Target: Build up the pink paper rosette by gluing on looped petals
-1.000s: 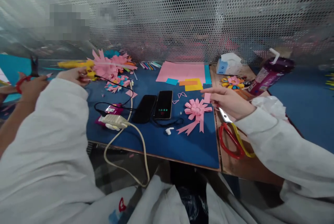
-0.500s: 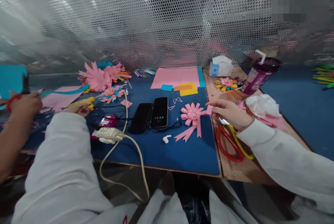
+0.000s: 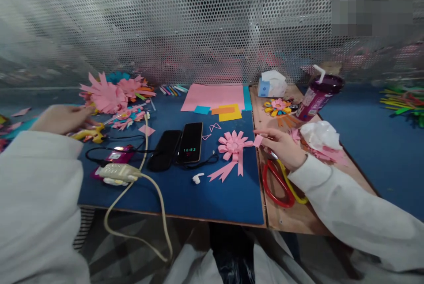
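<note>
My right hand (image 3: 281, 147) pinches a small pink paper piece (image 3: 258, 141) at the right edge of a pink paper flower (image 3: 232, 145). This flower has looped petals and ribbon tails and lies on the blue tabletop. Beneath the hand are large scissors (image 3: 277, 184) with red and yellow handles. My left hand (image 3: 64, 118) is open just above and beyond a yellow glue gun (image 3: 88, 134), its fingers partly curled. Whether the fingers touch the gun is unclear. Beyond them sits a pile of big pink paper flowers (image 3: 107, 95), with a smaller pink-and-blue flower (image 3: 127, 117) in front.
Two phones (image 3: 191, 142) lie mid-table beside a white earbud (image 3: 198, 178). A power strip (image 3: 119, 172) trails a cord over the front edge. Pink sheets (image 3: 213, 97) lie at the back. A purple bottle (image 3: 318, 96), tissue pack (image 3: 272, 84) and crumpled tissue (image 3: 320, 135) stand right.
My left hand has moved left and up, off the glue gun. My right hand still pinches the pink paper. The view has shifted, and another person's hand with scissors has left the frame.
</note>
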